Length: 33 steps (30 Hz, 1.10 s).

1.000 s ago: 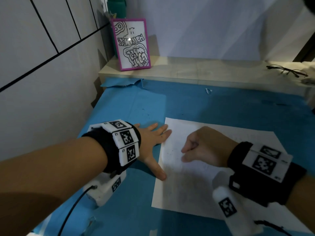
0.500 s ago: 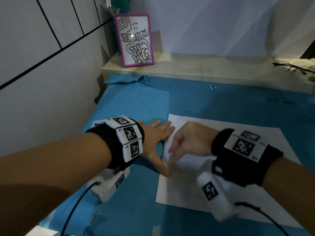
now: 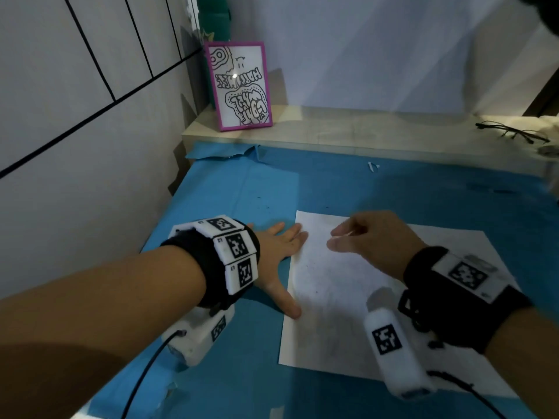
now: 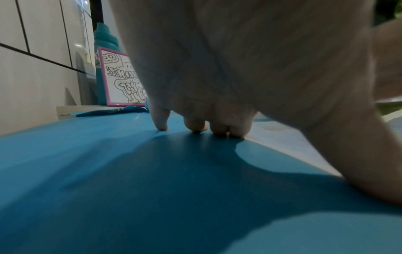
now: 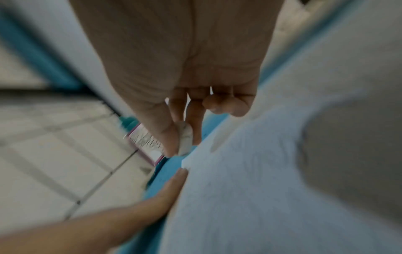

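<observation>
Small white eraser (image 5: 185, 140) is pinched between thumb and forefinger of the right hand (image 3: 375, 237), other fingers curled. That hand has slid from mid-sheet up toward the paper sheet's (image 3: 348, 297) far-left corner. The left hand (image 3: 278, 252) stays flat and straight-fingered, pinning the sheet's left edge to the blue worktop (image 3: 393, 189). Looks like the rubbing-out is moving to a fresh patch.

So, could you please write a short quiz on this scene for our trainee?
1. True or false: the left hand lies flat on the blue mat, touching the left edge of the white sheet.
2. What does the right hand pinch? A a pen; B a small whitish eraser; C scissors.
3. Where do the glasses lie?
Key: 1 true; 2 B; 3 on the pale ledge behind the mat, far right.
</observation>
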{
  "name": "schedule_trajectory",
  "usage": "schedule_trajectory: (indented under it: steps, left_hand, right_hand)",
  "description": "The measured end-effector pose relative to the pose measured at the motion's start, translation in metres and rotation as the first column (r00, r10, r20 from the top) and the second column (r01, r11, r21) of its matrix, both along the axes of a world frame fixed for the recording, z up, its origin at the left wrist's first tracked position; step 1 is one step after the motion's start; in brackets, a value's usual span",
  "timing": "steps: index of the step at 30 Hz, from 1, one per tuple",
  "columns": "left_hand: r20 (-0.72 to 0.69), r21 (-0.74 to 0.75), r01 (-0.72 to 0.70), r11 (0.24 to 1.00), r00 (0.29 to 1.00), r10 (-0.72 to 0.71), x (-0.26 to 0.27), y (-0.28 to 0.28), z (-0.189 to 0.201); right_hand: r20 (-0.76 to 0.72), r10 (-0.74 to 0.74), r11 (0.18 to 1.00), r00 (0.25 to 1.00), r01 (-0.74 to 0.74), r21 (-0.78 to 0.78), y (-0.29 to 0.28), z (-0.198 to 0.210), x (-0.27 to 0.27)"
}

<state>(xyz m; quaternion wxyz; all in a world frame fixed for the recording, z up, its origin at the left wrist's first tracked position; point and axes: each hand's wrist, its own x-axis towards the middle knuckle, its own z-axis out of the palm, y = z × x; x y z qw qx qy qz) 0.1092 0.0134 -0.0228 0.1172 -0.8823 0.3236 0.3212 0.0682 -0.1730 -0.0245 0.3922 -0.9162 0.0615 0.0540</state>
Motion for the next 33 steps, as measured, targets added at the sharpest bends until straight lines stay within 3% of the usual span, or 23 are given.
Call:
schedule_trajectory:
  steps: [2,5,8,10,12,14,15,16,18,19,21,23,25,26,28,29,31,32,33]
  left_hand:
    - [0.040,0.022,0.031,0.999,0.999,-0.032,-0.008,-0.006,0.009]
    - [0.160,-0.022,0.189,0.982,0.970,-0.183,-0.039,-0.023,0.018]
    - [0.099,-0.146,0.360,0.922,0.932,-0.348,-0.081,-0.031,0.012]
    - [0.034,-0.152,0.259,0.954,0.966,-0.256,-0.083,-0.026,0.007]
    - [0.114,-0.024,0.076,0.997,0.991,-0.073,-0.061,-0.021,0.003]
    - [0.209,0.026,-0.134,0.991,0.970,0.126,-0.043,-0.018,0.005]
    - [0.243,0.024,-0.097,0.995,0.966,0.088,-0.043,-0.019,0.007]
    - [0.253,-0.010,0.043,0.999,0.967,-0.039,-0.051,-0.022,0.008]
    - [0.115,-0.143,0.313,0.939,0.948,-0.298,-0.075,-0.026,0.004]
    - [0.022,-0.176,0.320,0.931,0.947,-0.322,-0.084,-0.026,0.002]
    - [0.011,-0.153,0.190,0.970,0.982,-0.191,-0.071,-0.018,-0.008]
    - [0.200,0.003,-0.046,0.999,0.979,0.045,-0.040,-0.008,-0.007]
    - [0.365,0.121,-0.242,0.963,0.913,0.184,-0.015,-0.004,0.000]
    - [0.385,0.105,-0.224,0.969,0.907,0.168,-0.012,-0.008,0.003]
    - [0.325,-0.064,0.021,0.998,0.946,0.000,-0.025,-0.023,0.006]
    - [0.264,-0.177,0.149,0.973,0.959,-0.099,-0.039,-0.031,0.006]
    - [0.111,-0.220,0.322,0.921,0.946,-0.304,-0.063,-0.038,0.000]
    - [0.062,-0.168,0.322,0.932,0.947,-0.316,-0.065,-0.038,-0.005]
    - [0.075,-0.120,0.237,0.964,0.971,-0.229,-0.056,-0.038,-0.009]
  right_hand:
    - [-0.045,-0.145,0.954,0.988,0.152,0.258,-0.006,-0.014,-0.014]
    - [-0.083,-0.261,0.845,0.962,0.269,0.463,-0.013,-0.030,-0.020]
    - [-0.125,-0.298,0.728,0.946,0.310,0.612,-0.016,-0.035,-0.016]
    - [-0.143,-0.280,0.704,0.949,0.305,0.641,-0.015,-0.034,-0.014]
    - [-0.146,-0.273,0.686,0.951,0.299,0.663,-0.016,-0.034,-0.014]
    - [-0.147,-0.275,0.664,0.950,0.298,0.686,-0.017,-0.034,-0.016]
    - [-0.151,-0.276,0.647,0.949,0.300,0.701,-0.017,-0.033,-0.016]
    - [-0.158,-0.279,0.628,0.947,0.304,0.716,-0.017,-0.033,-0.016]
    - [-0.161,-0.282,0.607,0.946,0.306,0.734,-0.017,-0.034,-0.016]
    - [-0.160,-0.280,0.605,0.947,0.303,0.736,-0.017,-0.034,-0.015]
    - [-0.157,-0.276,0.608,0.948,0.299,0.735,-0.017,-0.033,-0.016]
    - [-0.149,-0.277,0.623,0.949,0.295,0.725,-0.016,-0.033,-0.017]
    - [-0.146,-0.280,0.624,0.949,0.296,0.723,-0.016,-0.032,-0.018]
    - [-0.151,-0.285,0.610,0.946,0.301,0.733,-0.017,-0.032,-0.018]
    - [-0.169,-0.300,0.545,0.939,0.315,0.777,-0.019,-0.033,-0.017]
    - [-0.182,-0.304,0.506,0.935,0.320,0.801,-0.020,-0.033,-0.017]
    - [-0.204,-0.309,0.450,0.929,0.332,0.829,-0.021,-0.033,-0.017]
    - [-0.207,-0.310,0.439,0.928,0.333,0.834,-0.022,-0.033,-0.017]
    - [-0.205,-0.310,0.438,0.929,0.330,0.836,-0.022,-0.033,-0.018]
